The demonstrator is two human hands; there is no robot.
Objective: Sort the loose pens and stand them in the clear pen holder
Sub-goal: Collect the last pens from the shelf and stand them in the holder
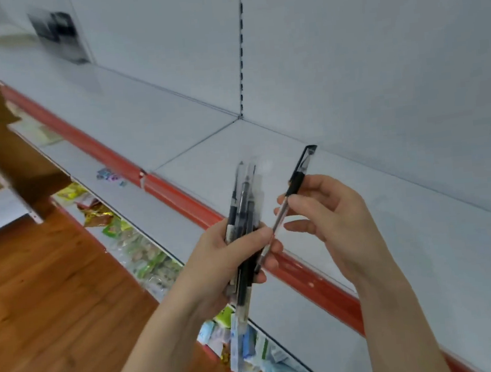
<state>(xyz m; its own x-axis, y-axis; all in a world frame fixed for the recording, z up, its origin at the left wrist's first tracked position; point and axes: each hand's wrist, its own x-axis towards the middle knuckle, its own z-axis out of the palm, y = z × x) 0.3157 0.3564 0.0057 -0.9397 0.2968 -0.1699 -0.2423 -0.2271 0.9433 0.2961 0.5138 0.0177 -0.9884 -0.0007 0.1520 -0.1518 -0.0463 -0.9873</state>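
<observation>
My left hand [229, 252] grips a bundle of several black and clear pens [241, 204], held upright above the shelf's front edge. My right hand [333, 216] pinches a single black-capped pen [296, 181] by its grip, cap pointing up and away. That pen's lower end reaches down to my left thumb and the bundle. No clear pen holder shows in this view.
A white metal shelf [148, 111] with a red front strip [186, 203] runs diagonally, backed by a white panel [375, 55]. The lower shelf holds colourful packets [143, 254]. A dark blurred object [59, 36] stands far back left. Wooden floor [41, 307] lies at left.
</observation>
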